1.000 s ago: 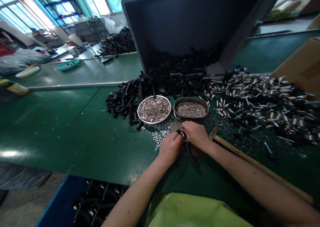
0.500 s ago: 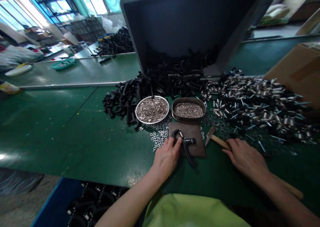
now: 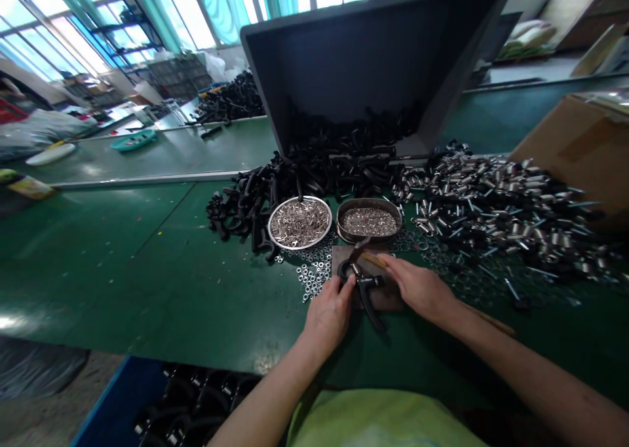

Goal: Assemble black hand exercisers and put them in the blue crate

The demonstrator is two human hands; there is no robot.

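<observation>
My left hand [image 3: 330, 308] pinches a black hand grip exerciser [image 3: 367, 297] that has a small metal spring near its curved top. It rests on a dark square metal plate [image 3: 392, 299] on the bench. My right hand [image 3: 421, 287] is closed around the wooden handle of a hammer [image 3: 371, 259]. The hammer's head is over the top of the hand grip exerciser; whether they touch I cannot tell. Left of the plate lie loose small nuts or rings [image 3: 310, 280]. Behind it stand a round dish of small metal pins [image 3: 301, 198] and an oval tin of tiny metal parts [image 3: 368, 238].
A large grey bin [image 3: 255, 73] lies tipped at the back, black plastic handles [image 3: 246, 201] spilling from it. Springs and bolts [image 3: 515, 204] are heaped at right before a cardboard box [image 3: 574, 139]. Below the bench at left is a blue crate [image 3: 111, 401] of black grips.
My right hand has brought the hammer leftward, from beside the plate to over the hand grip exerciser. The left hand keeps its hold. The camera view has tilted up slightly.
</observation>
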